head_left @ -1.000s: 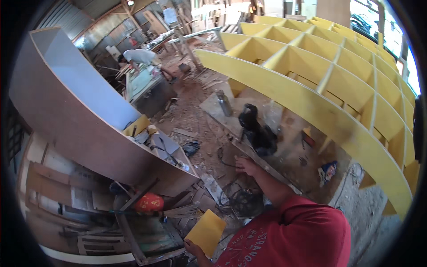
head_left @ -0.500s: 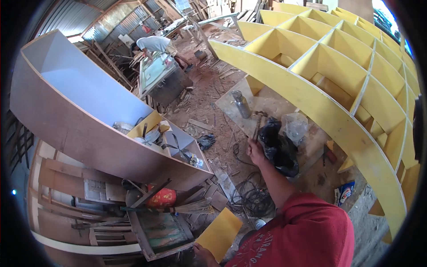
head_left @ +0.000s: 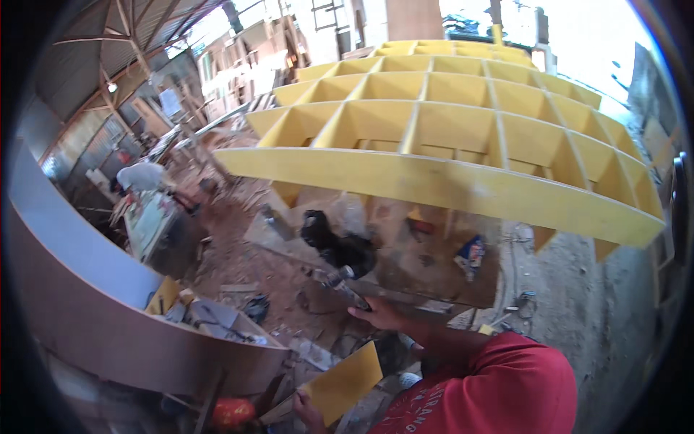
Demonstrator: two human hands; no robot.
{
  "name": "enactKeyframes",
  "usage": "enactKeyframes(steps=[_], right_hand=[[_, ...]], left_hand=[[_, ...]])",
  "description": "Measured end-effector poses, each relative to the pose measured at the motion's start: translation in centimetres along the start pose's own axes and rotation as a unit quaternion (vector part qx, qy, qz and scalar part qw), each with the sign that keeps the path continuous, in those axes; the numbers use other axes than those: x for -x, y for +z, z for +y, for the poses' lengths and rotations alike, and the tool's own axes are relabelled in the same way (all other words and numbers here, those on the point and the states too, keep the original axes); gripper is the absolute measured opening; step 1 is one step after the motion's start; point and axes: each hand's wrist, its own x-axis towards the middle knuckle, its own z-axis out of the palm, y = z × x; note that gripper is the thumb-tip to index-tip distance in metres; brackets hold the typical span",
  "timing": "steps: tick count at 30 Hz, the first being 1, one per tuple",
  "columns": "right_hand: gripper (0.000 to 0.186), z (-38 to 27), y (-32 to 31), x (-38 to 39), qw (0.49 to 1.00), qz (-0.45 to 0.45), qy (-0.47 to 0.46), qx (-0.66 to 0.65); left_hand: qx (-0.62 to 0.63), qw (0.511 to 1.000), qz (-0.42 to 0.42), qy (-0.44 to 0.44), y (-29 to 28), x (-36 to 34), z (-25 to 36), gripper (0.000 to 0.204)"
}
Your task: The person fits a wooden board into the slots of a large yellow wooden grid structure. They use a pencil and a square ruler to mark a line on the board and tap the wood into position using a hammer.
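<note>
My right hand (head_left: 369, 312) is closed round a long metal tool (head_left: 340, 284), probably a hammer, blurred, raised just below a crumpled black plastic bag (head_left: 318, 231). A metal flask (head_left: 275, 220) stands left of the bag on a dusty board (head_left: 256, 239). My left hand (head_left: 307, 401) grips the edge of a flat yellow panel (head_left: 343, 380) at the bottom of the view. A large yellow grid framework (head_left: 455, 166) stretches over the board, and a clear plastic bag (head_left: 354, 210) lies behind the black one.
A curved cabinet (head_left: 130, 325) stands at the left with odds and ends in its end. Another person (head_left: 144, 177) bends over a workbench (head_left: 155, 231) behind it. Wood scraps litter the dirt floor (head_left: 224, 275); grey concrete (head_left: 593, 304) lies at the right.
My view has swung right toward the yellow framework. My right hand, open a second ago, took hold of the tool and has lifted it from beside the black bag.
</note>
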Motion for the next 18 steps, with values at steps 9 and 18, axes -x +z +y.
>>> enactKeyframes(steps=[9, 18], right_hand=[[0.033, -0.3, -16.0, 21.8, 0.96, 0.199, 0.168, 0.1], [0.027, -4.2, -32.9, 47.4, 0.789, 0.568, 0.158, 0.175]], left_hand=[[0.216, 0.949, -0.226, 0.039, 6.4, -1.7, 9.5, 0.034], [0.388, 0.811, -0.425, -0.106, 21.9, 15.8, 24.5, 0.043]])
